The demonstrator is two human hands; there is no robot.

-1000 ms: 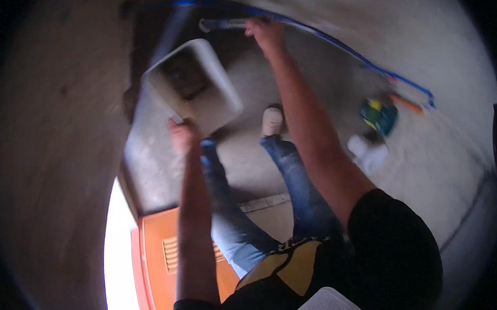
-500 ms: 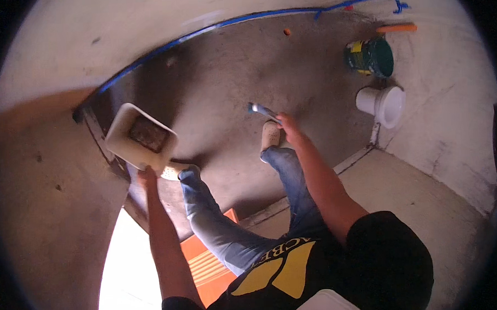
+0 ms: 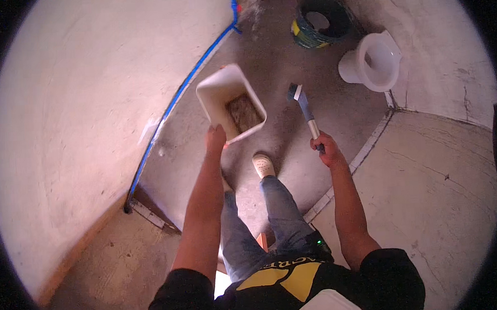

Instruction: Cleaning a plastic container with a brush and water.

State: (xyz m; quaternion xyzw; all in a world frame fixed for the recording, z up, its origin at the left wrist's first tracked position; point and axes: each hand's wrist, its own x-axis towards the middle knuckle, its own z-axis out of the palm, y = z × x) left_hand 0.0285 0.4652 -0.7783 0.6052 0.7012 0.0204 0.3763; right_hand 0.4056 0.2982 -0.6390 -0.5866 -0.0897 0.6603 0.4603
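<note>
My left hand (image 3: 215, 137) is closed on the near rim of a white rectangular bin (image 3: 218, 101), which I hold tilted above the concrete floor. Its open mouth faces me, and something brown and wet-looking lies at the bottom. Out to the right, my right hand (image 3: 327, 150) wraps round the lower end of a long-handled scrub brush (image 3: 306, 113). The handle is blue and silver, and the dark bristle head points away from me, beside the bin but apart from it.
A dark green bucket (image 3: 301, 39) with yellow patches stands at the far right. Near it, a white toilet bowl (image 3: 351, 68) is close to the wall. A blue pipe (image 3: 171, 103) runs along the left wall's foot. A raised ledge (image 3: 365, 155) edges the floor on the right.
My view and body have turned to the right, toward the bucket and toilet bowl. I still hold the bin and the brush, which are now closer together in view.
</note>
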